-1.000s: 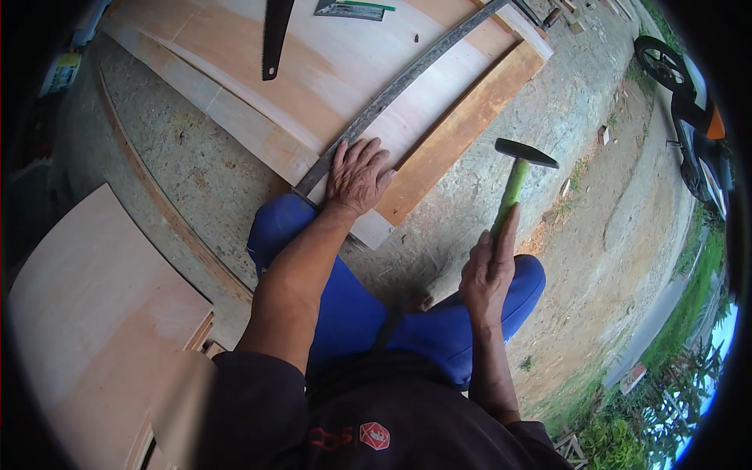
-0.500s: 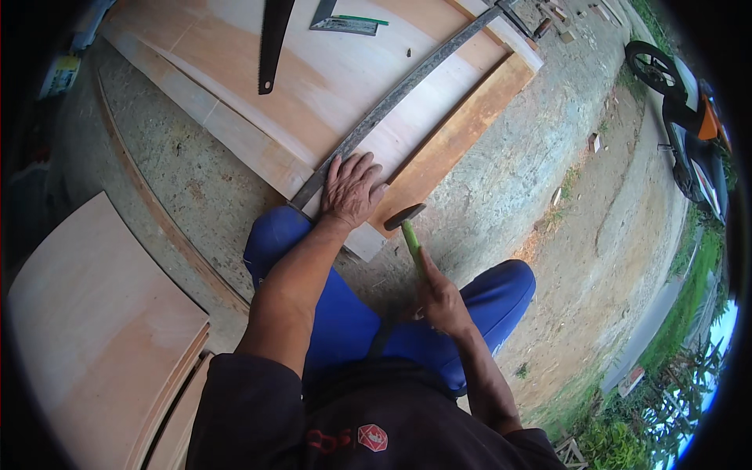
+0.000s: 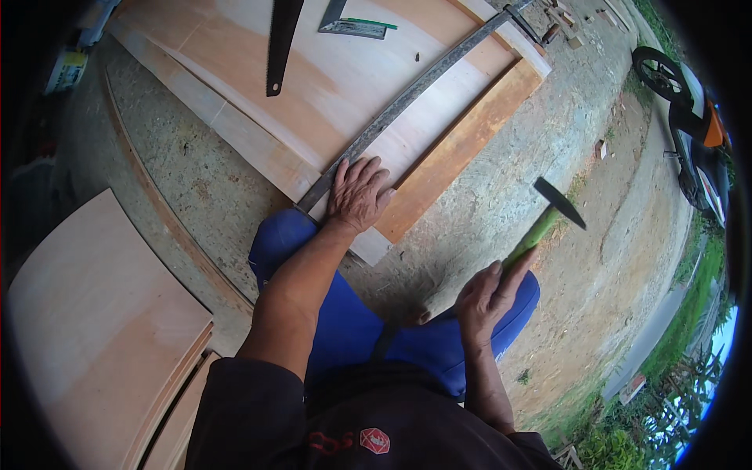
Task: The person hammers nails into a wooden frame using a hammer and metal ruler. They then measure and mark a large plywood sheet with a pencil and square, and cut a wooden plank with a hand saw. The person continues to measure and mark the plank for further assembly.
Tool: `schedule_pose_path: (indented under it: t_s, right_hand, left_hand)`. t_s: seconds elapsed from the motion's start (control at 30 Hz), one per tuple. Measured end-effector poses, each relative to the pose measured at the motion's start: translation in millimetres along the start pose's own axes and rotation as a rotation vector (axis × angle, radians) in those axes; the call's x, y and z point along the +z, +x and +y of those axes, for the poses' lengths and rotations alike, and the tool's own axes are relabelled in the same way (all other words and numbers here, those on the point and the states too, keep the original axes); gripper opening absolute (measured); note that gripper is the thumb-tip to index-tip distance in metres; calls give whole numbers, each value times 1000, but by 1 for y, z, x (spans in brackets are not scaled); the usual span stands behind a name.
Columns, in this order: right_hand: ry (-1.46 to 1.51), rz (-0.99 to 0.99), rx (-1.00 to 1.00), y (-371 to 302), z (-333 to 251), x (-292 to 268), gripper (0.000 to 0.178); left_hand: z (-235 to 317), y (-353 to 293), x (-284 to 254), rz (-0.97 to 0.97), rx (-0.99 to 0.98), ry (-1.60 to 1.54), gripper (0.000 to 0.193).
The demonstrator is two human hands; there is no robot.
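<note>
My left hand (image 3: pixel 356 192) lies with fingers stretched over the near end of the wooden panel (image 3: pixel 376 55), its fingertips by a long dark metal bar clamp (image 3: pixel 407 92). Beside its thumb runs a brown wooden strip (image 3: pixel 462 149) along the panel's right edge. My right hand (image 3: pixel 484 301) grips the green handle of a hammer (image 3: pixel 559 203). The hammer's dark head is raised to the right, apart from the strip. The clamp lies across the panel and has a screw end (image 3: pixel 548 35) at its far end.
On the panel lie a handsaw (image 3: pixel 280 55) and a try square (image 3: pixel 356 30) with a green pencil on it. Stacked plywood sheets (image 3: pixel 102 305) stand at lower left. A motorcycle (image 3: pixel 689 125) is parked at far right, and wood offcuts (image 3: pixel 576 41) litter the ground.
The hammer has swung up and to the right, off the near end of the brown strip, with my right hand. My left hand stays on the panel.
</note>
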State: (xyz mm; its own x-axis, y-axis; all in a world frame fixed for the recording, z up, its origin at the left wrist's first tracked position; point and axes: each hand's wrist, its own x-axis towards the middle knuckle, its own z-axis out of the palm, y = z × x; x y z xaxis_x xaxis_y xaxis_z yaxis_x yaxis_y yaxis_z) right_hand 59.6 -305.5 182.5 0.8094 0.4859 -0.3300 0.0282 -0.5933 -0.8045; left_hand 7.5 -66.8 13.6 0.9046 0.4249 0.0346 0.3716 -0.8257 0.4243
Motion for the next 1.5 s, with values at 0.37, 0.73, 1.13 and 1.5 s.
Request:
schedule_pose_path:
  t_s: [0.37, 0.73, 1.13, 1.5]
  right_hand:
    - [-124, 14, -183, -11, 25, 16, 68]
    - [-252, -297, -247, -19, 60, 29, 72]
    - [-32, -162, 3, -9, -8, 0, 72]
    - [20, 140, 41, -33, 18, 23, 73]
  left_hand:
    - [-2, -2, 3, -3, -6, 19, 45]
    - [1, 2, 3, 8, 7, 3, 44]
    - [-6, -9, 7, -14, -14, 15, 45]
    - [0, -3, -2, -6, -15, 11, 43]
